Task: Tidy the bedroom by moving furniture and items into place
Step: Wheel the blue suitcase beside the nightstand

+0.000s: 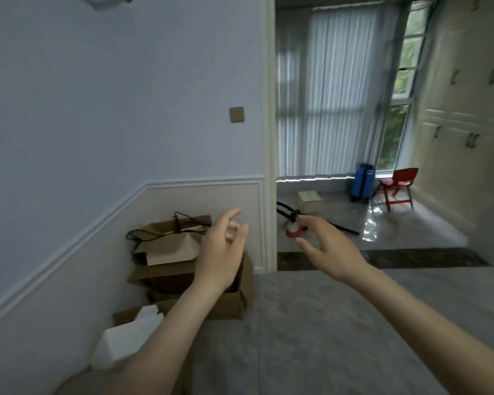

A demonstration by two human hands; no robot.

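Note:
My left hand (221,252) is raised in front of a stack of open cardboard boxes (169,252) by the wall, fingers loosely spread, holding nothing. My right hand (325,246) reaches forward at the same height, fingers spread and empty, in line with a red-and-white lamp (293,229) with a black arm lying on the floor beyond the doorway. A black cable (166,230) drapes over the top box. A small red chair (397,186) and a blue suitcase (361,182) stand near the window in the far room.
A white box (126,340) sits at lower left beside the cartons. A small closed carton (310,201) rests past the doorway. The door frame (268,166) divides the rooms. Curtains (334,89) cover the window; cream cabinets (465,109) line the right wall. The grey floor (325,323) stretches ahead.

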